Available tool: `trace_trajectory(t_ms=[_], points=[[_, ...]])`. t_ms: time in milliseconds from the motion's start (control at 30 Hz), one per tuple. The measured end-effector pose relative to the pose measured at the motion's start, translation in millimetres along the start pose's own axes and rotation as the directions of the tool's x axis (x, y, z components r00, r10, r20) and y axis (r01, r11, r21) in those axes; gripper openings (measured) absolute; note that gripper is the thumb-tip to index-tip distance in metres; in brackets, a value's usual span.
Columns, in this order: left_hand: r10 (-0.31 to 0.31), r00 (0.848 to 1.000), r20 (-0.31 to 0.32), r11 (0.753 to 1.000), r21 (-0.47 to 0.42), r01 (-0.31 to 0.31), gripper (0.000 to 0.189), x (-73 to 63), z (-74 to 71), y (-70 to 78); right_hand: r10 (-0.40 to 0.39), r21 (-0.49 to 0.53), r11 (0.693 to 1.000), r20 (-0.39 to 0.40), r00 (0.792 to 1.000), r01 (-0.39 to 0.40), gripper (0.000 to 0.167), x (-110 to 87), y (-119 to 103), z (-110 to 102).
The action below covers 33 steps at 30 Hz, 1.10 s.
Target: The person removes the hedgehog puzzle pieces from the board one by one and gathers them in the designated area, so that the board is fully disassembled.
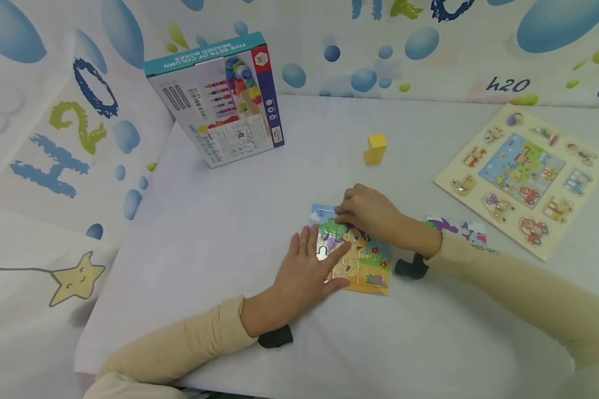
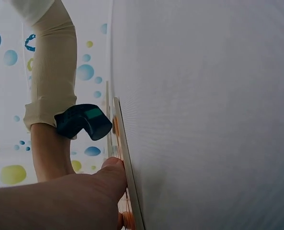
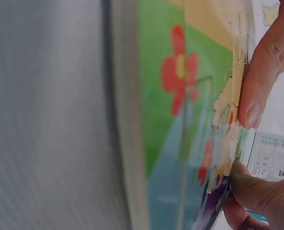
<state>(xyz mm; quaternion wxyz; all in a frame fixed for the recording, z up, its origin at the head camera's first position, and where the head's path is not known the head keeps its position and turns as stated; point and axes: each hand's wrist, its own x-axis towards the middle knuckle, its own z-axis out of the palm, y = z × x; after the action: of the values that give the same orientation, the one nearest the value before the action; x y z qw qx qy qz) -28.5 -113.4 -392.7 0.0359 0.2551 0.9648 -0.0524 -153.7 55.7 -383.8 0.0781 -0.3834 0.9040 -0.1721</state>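
Note:
A jigsaw puzzle [image 1: 374, 285] with a cartoon animal, red flowers and blue sky lies flat in front of the person. The left hand [image 1: 301, 274] rests on its left side, fingers spread and straight, thumb near the bottom edge. At the top of the puzzle, the right hand [image 1: 366, 211] has its fingers curled and pinches a puzzle piece, mostly hidden beneath them. In the right wrist view, the right thumb [image 3: 249, 184] touches the picture surface, with a left finger [image 3: 256, 91] beside it. The left wrist view catches the puzzle's thin edge [image 2: 127, 167] under the left hand [image 2: 79, 196].
Loose purple and pink pieces [image 1: 473, 231] lie by the right forearm. A wooden knob puzzle board [image 1: 466, 191] sits at right, a yellow block [image 1: 375, 149] behind the hands. A beaded-column toy box [image 1: 219, 105] stands at back left. Black wrist devices [image 1: 411, 267] are on both wrists.

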Motion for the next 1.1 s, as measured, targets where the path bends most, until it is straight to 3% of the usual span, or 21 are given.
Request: trace_trajectory(t_ms=[400,933,1100], points=[[0.014,1.0,0.006,1.0,0.017,-0.014,0.064,0.9,-1.0,0.0,-0.041,-0.1,0.994,0.03,0.999,0.044,0.022,-0.8,-5,-3],[0.029,0.999,-0.02,0.998,0.048,-0.028,0.064,1.7,-0.8,0.9,0.043,-0.014,0.999,-0.025,0.999,-0.044,0.025,-4.7,-6,-12],[0.036,0.998,-0.048,0.998,0.061,-0.033,0.064,1.4,0.6,0.6,0.101,0.003,0.995,0.006,0.995,-0.101,0.028,-6.1,5,-20]])
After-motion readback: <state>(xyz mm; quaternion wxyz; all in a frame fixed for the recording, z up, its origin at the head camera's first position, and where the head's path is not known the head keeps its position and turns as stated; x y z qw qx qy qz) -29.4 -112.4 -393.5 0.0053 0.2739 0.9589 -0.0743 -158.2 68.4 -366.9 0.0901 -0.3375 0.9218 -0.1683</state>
